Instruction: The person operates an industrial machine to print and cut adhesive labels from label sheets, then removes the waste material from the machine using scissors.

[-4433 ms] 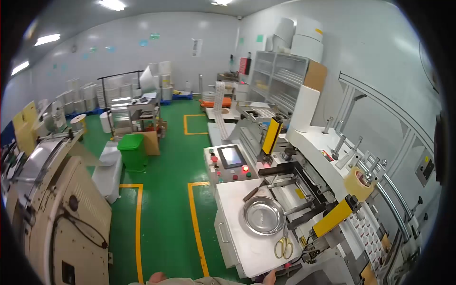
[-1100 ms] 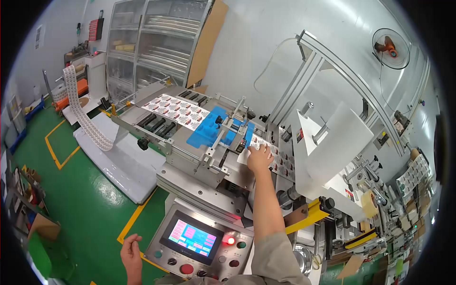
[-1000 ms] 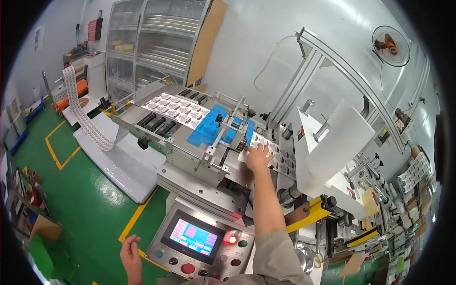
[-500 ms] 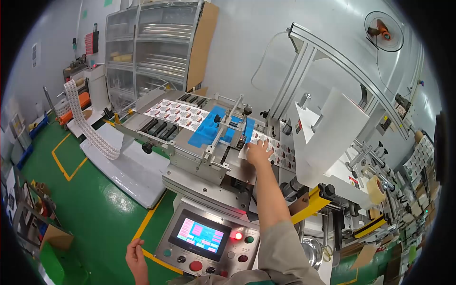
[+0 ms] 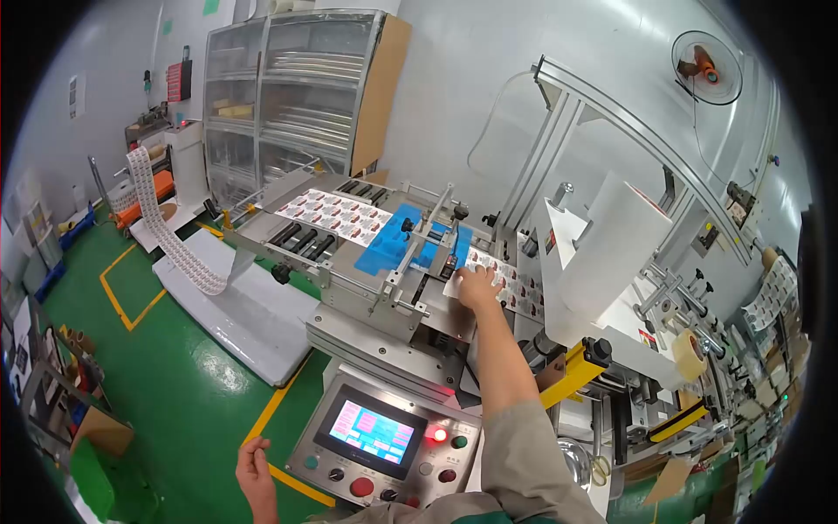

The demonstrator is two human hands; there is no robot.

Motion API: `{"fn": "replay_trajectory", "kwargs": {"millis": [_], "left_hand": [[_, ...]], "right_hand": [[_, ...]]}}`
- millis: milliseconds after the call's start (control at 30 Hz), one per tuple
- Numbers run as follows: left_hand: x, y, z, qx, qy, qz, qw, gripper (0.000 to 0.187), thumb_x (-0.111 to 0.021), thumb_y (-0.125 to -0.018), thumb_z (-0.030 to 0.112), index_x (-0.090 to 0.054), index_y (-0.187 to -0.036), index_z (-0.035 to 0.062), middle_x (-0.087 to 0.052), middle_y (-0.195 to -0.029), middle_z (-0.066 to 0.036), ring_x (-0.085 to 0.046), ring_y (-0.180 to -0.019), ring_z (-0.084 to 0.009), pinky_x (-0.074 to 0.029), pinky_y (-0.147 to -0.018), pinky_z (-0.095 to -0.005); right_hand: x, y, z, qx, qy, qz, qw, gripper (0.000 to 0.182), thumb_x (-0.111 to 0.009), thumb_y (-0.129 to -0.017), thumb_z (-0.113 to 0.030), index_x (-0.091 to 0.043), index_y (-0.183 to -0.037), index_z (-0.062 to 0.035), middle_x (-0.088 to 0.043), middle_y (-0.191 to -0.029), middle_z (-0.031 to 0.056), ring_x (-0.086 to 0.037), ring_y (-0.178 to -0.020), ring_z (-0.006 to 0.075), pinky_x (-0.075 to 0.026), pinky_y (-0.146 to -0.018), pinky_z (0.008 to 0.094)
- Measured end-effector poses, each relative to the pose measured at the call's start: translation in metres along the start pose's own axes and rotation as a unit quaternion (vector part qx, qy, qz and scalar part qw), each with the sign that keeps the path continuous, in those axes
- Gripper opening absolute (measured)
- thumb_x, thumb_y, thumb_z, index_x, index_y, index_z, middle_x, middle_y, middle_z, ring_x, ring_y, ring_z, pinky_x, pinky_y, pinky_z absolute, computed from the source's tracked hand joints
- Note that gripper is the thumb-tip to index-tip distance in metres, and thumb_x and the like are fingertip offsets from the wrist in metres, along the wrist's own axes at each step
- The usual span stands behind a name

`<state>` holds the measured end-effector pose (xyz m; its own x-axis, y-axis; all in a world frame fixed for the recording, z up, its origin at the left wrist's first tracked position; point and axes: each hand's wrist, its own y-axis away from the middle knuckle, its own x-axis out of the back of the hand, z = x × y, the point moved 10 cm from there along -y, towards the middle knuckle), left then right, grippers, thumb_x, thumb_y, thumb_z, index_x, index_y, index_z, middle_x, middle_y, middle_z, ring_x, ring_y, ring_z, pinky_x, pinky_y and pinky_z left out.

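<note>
My right hand (image 5: pixel 478 289) reaches over the machine bed and rests on a printed paper web (image 5: pixel 519 291), fingertips touching it and fingers slightly bent and apart. Just left of that hand is a small black sensor block (image 5: pixel 449 265) on a metal bracket. A blue sheet (image 5: pixel 376 258) lies under the crossbars. Farther left, the printed web (image 5: pixel 332 215), with rows of red and dark pictures, lies on the machine bed by black rollers. Down at the lower left, my left hand (image 5: pixel 255 476) hangs beside the control panel, fingers curled, with nothing visible in it.
The control panel (image 5: pixel 384 445) has a lit touchscreen (image 5: pixel 371 431), a glowing red lamp and several buttons. A large white roll (image 5: pixel 611 249) stands at right, above a yellow bar (image 5: pixel 576 375). Beyond are a covered shelf rack (image 5: pixel 305 96) and a hanging label strip (image 5: pixel 161 223).
The view has shifted slightly, so the scene sits a little lower and farther right. My right hand stays on the printed web, its fingers drawn in a bit. My left hand remains curled.
</note>
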<state>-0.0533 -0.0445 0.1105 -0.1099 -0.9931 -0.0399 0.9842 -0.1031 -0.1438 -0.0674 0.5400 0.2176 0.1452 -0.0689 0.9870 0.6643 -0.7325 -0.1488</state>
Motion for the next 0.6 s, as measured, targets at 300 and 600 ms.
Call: {"fn": "replay_trajectory", "kwargs": {"millis": [300, 600], "left_hand": [[-0.001, 0.006, 0.013, 0.004, -0.011, 0.008, 1.0, 0.021, -0.042, -0.094, 0.004, -0.052, -0.11, -0.0044, -0.059, -0.097, -0.01, -0.056, -0.093, -0.015, -0.043, -0.086, -0.0261], [-0.004, 0.008, 0.02, 0.001, -0.001, 0.005, 1.0, 0.021, -0.041, -0.094, 0.004, -0.053, -0.109, -0.0043, -0.059, -0.097, -0.01, -0.056, -0.093, -0.0148, -0.043, -0.085, -0.0255]], "right_hand": [[0.006, 0.004, -0.008, -0.011, 0.03, 0.008, 0.999, 0.032, -0.045, -0.087, -0.019, -0.054, -0.117, -0.0216, -0.039, -0.133, 0.0133, -0.021, -0.132, 0.0355, -0.014, -0.098, 0.0702], [0.009, 0.009, -0.01, -0.003, 0.027, 0.01, 1.0, 0.03, -0.043, -0.088, -0.024, -0.056, -0.115, -0.0194, -0.041, -0.131, 0.0159, -0.024, -0.13, 0.0394, -0.014, -0.094, 0.0733]]}}
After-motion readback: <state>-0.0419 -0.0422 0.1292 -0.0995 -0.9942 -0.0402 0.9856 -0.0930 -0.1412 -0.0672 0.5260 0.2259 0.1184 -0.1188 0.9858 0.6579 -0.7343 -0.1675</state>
